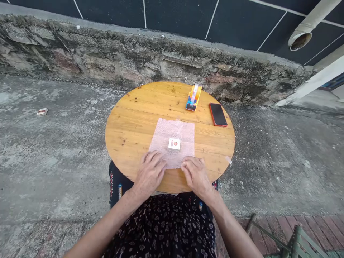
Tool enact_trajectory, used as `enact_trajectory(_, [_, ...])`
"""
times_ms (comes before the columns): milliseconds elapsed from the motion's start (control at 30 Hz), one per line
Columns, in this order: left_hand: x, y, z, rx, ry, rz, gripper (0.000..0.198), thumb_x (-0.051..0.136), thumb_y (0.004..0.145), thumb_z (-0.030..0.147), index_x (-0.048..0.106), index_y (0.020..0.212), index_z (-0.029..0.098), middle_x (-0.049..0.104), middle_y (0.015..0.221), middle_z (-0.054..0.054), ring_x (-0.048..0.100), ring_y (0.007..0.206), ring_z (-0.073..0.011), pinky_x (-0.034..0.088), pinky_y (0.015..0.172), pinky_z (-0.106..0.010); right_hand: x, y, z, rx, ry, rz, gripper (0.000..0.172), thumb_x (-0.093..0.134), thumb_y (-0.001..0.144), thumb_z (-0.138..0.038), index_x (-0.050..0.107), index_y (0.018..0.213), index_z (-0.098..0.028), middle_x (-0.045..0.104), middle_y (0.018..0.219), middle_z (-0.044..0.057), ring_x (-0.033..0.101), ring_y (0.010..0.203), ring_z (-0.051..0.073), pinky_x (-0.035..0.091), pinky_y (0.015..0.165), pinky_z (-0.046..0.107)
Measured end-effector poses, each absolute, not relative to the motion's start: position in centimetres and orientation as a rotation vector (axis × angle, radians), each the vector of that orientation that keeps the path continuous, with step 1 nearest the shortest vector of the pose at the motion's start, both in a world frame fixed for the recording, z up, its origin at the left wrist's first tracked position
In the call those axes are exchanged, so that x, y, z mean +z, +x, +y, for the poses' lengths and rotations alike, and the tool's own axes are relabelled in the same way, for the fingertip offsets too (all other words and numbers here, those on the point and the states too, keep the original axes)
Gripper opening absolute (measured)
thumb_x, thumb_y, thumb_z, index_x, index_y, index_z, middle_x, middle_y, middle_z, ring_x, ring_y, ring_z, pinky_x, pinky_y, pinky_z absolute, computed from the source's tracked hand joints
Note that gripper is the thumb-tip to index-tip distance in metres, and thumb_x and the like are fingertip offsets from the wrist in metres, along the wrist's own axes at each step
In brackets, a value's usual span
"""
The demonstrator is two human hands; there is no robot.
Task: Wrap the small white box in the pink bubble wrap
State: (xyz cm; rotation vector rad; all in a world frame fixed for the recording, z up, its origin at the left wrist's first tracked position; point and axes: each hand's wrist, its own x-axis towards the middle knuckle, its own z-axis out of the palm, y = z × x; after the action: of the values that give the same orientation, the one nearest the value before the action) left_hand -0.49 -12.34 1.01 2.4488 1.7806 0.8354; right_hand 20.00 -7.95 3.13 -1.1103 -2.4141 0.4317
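A pinkish sheet of bubble wrap (182, 130) lies flat on the round wooden table (129, 125). On its nearer half sits a small white box (174, 143) with red print on top. My left hand (152, 169) covers the sheet's near left corner, fingers bent over it and thumb at the edge. At the near right corner, my right hand (196, 172) has its fingers curled in a pinch on the sheet's edge. Both hands stay apart from the box. The fingertips are partly hidden.
Toward the back of the table stands a yellow and blue tape dispenser (194, 97). Right of it lies a phone (218, 114) with a red case. A bit of clear tape (228, 160) sticks to the right rim. A stone ledge (161, 64) runs behind the table.
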Motion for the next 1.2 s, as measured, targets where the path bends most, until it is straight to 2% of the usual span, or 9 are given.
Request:
enact_trajectory(100, [2.5,-0.7,-10.8,0.891,2.463,1.776,0.018,0.051,0.087,0.012,0.068,0.092,0.017,0.066,0.116,-0.009,0.052,0.117,-0.0287,0.037,0.103,-0.051,4.1,20.1,-7.3,0.401,-1.109,-2.369,0.013,0.055,0.091,-0.026,0.059,0.102,-0.020,0.065,0.111,0.008,0.058,0.100,0.024,0.038,0.086,0.039])
enact_trajectory(200, [3.8,-0.8,-9.3,0.867,2.477,1.731,0.017,0.052,0.087,0.014,0.068,0.089,0.019,0.069,0.109,-0.006,0.054,0.114,-0.0270,0.035,0.103,-0.051,4.2,20.2,-6.9,0.353,-1.113,-2.353,0.043,0.068,0.082,-0.036,0.055,0.119,-0.019,0.063,0.120,0.011,0.056,0.107,0.028,0.038,0.089,0.043])
enact_trajectory(233, [4.2,-0.9,-8.8,0.852,2.478,1.713,0.017,0.052,0.087,0.015,0.068,0.088,0.019,0.070,0.106,-0.005,0.055,0.113,-0.0264,0.035,0.103,-0.050,4.1,20.2,-6.6,0.337,-1.126,-2.347,0.040,0.068,0.082,-0.034,0.056,0.117,-0.019,0.065,0.117,0.011,0.057,0.105,0.028,0.039,0.089,0.043])
enact_trajectory(367, [4.9,-1.2,-6.7,0.813,2.461,1.681,0.015,0.052,0.088,0.018,0.067,0.084,0.020,0.072,0.097,-0.004,0.060,0.104,-0.0244,0.036,0.099,-0.047,3.5,20.3,-4.9,0.358,-1.183,-2.283,0.005,0.059,0.087,-0.021,0.063,0.090,-0.022,0.071,0.088,0.004,0.063,0.082,0.022,0.040,0.080,0.038])
enact_trajectory(567, [5.4,-1.4,-3.4,0.675,2.396,1.638,0.016,0.051,0.083,0.018,0.067,0.079,0.018,0.072,0.089,-0.006,0.063,0.092,-0.0239,0.041,0.091,-0.043,3.6,20.0,-1.7,0.463,-1.231,-2.138,0.006,0.059,0.085,-0.022,0.064,0.082,-0.022,0.071,0.079,0.001,0.063,0.077,0.020,0.040,0.076,0.033])
enact_trajectory(767, [4.6,-1.5,-1.8,0.757,1.928,1.593,0.015,0.055,0.077,0.020,0.068,0.083,0.019,0.070,0.082,0.000,0.062,0.074,-0.0154,0.045,0.067,-0.026,3.1,19.9,-0.4,0.494,-1.303,-2.084,0.009,0.059,0.085,-0.026,0.063,0.078,-0.022,0.070,0.077,0.001,0.063,0.074,0.018,0.039,0.074,0.031])
enact_trajectory(967, [4.2,-1.5,-1.3,0.837,1.851,1.564,0.013,0.056,0.073,0.021,0.067,0.078,0.018,0.068,0.083,-0.001,0.059,0.075,-0.0149,0.044,0.070,-0.027,2.1,20.1,0.0,0.490,-1.340,-2.055,0.010,0.060,0.085,-0.027,0.060,0.076,-0.022,0.069,0.074,0.001,0.063,0.073,0.019,0.040,0.076,0.033])
enact_trajectory(1067, [3.9,-1.5,-1.1,0.828,1.878,1.572,0.013,0.054,0.071,0.019,0.067,0.075,0.019,0.067,0.080,0.001,0.058,0.073,-0.0144,0.042,0.066,-0.026,2.4,20.1,-0.4,0.392,-1.376,-2.035,0.006,0.059,0.086,-0.027,0.061,0.087,-0.022,0.070,0.085,0.005,0.062,0.081,0.023,0.041,0.078,0.036])
enact_trajectory(1200, [3.4,-1.6,-0.6,0.831,1.885,1.547,0.013,0.055,0.071,0.022,0.067,0.074,0.019,0.066,0.079,0.001,0.059,0.074,-0.0146,0.043,0.066,-0.025,3.5,19.4,-2.7,0.090,-1.298,-1.990,0.017,0.054,0.088,-0.021,0.062,0.104,-0.024,0.066,0.107,0.009,0.057,0.100,0.026,0.039,0.085,0.042])
